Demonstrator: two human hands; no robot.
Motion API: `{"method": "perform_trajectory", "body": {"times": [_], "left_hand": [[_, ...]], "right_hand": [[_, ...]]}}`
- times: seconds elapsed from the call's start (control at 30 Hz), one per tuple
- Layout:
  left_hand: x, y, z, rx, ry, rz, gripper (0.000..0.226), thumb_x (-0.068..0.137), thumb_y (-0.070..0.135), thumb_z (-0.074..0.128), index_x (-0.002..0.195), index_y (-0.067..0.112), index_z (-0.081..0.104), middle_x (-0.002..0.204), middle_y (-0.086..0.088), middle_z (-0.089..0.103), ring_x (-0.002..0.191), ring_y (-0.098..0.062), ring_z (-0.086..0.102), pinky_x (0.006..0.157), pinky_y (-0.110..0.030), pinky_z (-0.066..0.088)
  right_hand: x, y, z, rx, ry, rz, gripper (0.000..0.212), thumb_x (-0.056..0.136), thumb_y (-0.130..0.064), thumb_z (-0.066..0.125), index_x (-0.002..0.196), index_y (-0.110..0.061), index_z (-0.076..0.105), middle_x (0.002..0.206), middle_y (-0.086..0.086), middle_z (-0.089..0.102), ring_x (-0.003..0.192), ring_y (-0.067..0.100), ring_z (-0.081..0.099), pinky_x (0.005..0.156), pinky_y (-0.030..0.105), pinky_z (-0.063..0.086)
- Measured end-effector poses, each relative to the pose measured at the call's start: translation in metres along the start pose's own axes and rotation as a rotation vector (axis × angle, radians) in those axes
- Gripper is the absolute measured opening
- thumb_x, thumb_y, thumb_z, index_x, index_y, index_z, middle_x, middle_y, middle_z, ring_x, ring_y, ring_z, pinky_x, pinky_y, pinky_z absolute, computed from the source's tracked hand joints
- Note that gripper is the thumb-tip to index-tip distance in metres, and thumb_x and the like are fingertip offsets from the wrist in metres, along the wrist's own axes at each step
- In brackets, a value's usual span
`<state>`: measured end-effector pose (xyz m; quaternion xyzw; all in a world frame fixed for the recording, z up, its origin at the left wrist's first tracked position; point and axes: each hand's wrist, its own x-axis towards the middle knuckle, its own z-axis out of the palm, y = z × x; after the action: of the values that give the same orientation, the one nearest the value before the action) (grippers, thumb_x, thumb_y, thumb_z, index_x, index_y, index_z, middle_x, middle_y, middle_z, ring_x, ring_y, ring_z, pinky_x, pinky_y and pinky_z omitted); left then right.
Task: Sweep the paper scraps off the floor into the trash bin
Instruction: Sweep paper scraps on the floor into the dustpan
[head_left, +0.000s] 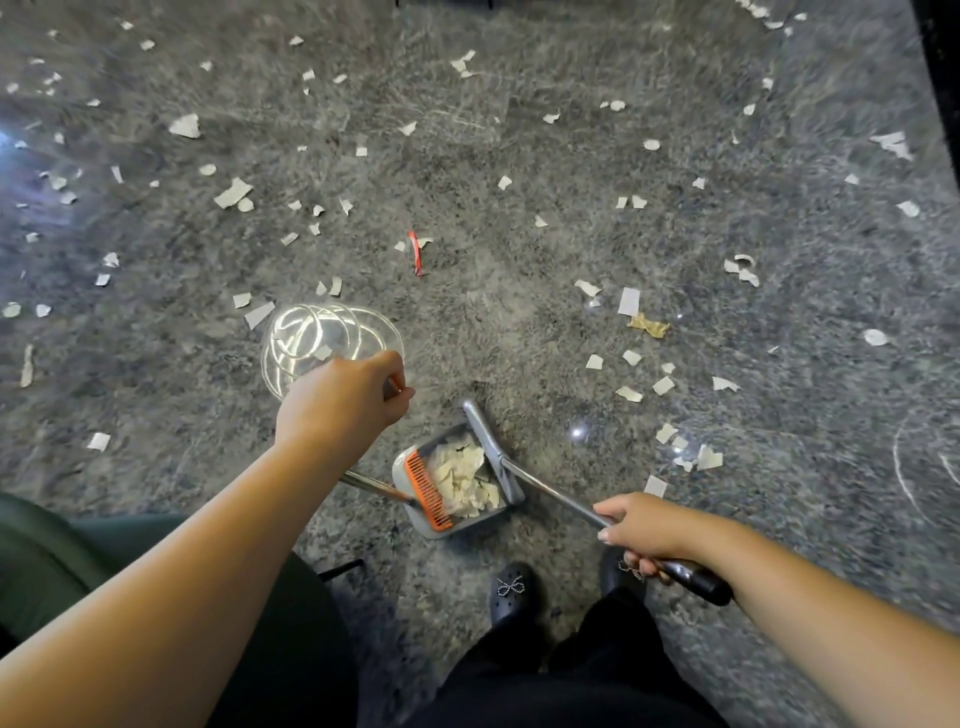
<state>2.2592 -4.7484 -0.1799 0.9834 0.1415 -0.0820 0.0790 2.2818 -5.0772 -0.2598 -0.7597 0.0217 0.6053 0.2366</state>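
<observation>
Dozens of pale paper scraps (233, 193) lie scattered over the grey speckled floor (519, 291), mostly ahead of you and out to both sides; one batch is already heaped in the grey dustpan (457, 480) just in front of your feet. An orange comb (428, 489) runs along the pan's near-left edge. No trash bin is in view.

Your left hand (345, 402) is clenched round the top of a thin metal handle that slopes down to the dustpan. Your right hand (647, 530) grips the broom handle (561, 496) near its dark end, and the grey broom head (491, 449) rests against the pan's right side, touching the heap.

The step in hand looks like pulling loose scraps into the pan. Keep the pan's lip flat on the floor and draw the broom in short, low strokes so light paper does not flutter away. The nearest scraps are the cluster to your right (691, 457), close to the pan; a red strip (414, 253) lies further ahead, and a crumpled yellowish bit (649, 326) sits ahead to the right.

The floor is open ahead and to both sides. A dark green seat (57, 556) is close by your left arm, and a dark edge (940, 52) runs down the far right. Your dark shoes (511, 592) stand just behind the pan, so step back carefully.
</observation>
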Motion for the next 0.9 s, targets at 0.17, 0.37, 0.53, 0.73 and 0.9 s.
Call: {"method": "perform_trajectory", "body": {"times": [0.17,0.37,0.53,0.73,0.9], "left_hand": [[-0.003,-0.005,0.002,-0.005,-0.018,0.004,0.019,0.091,0.049,0.057,0.083,0.033,0.05,0.072,0.01,0.064,0.057,-0.017,0.058,0.048,-0.028,0.05],[-0.011,-0.006,0.001,0.01,-0.037,0.014,0.018,0.093,0.05,0.054,0.088,0.032,0.051,0.074,0.008,0.066,0.059,-0.019,0.06,0.05,-0.03,0.052],[-0.019,-0.003,0.0,0.0,-0.03,0.018,0.016,0.092,0.046,0.055,0.093,0.03,0.055,0.077,0.006,0.067,0.062,-0.022,0.062,0.052,-0.033,0.054],[-0.023,-0.009,-0.002,-0.019,-0.057,0.025,0.014,0.092,0.042,0.057,0.09,0.029,0.053,0.078,0.007,0.065,0.065,-0.022,0.061,0.055,-0.033,0.054],[-0.03,-0.016,-0.005,-0.04,-0.04,-0.016,0.018,0.093,0.041,0.057,0.082,0.028,0.05,0.072,0.009,0.064,0.06,-0.02,0.059,0.051,-0.032,0.052]], "right_hand": [[-0.022,-0.003,0.0,-0.006,-0.019,0.008,0.053,0.099,-0.015,0.047,0.148,-0.024,0.03,0.061,0.003,0.047,0.037,0.007,0.041,0.036,0.016,0.035],[-0.038,-0.001,0.007,0.001,-0.004,-0.025,0.053,0.099,-0.017,0.049,0.147,-0.028,0.032,0.061,0.001,0.049,0.04,0.008,0.043,0.038,0.018,0.037],[-0.037,0.003,0.009,0.061,0.051,-0.064,0.045,0.097,-0.015,0.049,0.141,-0.025,0.043,0.054,-0.001,0.05,0.036,0.009,0.045,0.039,0.019,0.038],[-0.023,0.0,0.002,0.107,0.158,-0.083,0.049,0.097,-0.014,0.051,0.144,-0.023,0.04,0.053,0.002,0.05,0.032,0.01,0.044,0.037,0.018,0.037],[-0.005,-0.012,-0.005,0.135,0.204,-0.053,0.051,0.098,-0.009,0.049,0.147,-0.016,0.035,0.06,0.007,0.047,0.026,0.007,0.04,0.033,0.013,0.033]]}}
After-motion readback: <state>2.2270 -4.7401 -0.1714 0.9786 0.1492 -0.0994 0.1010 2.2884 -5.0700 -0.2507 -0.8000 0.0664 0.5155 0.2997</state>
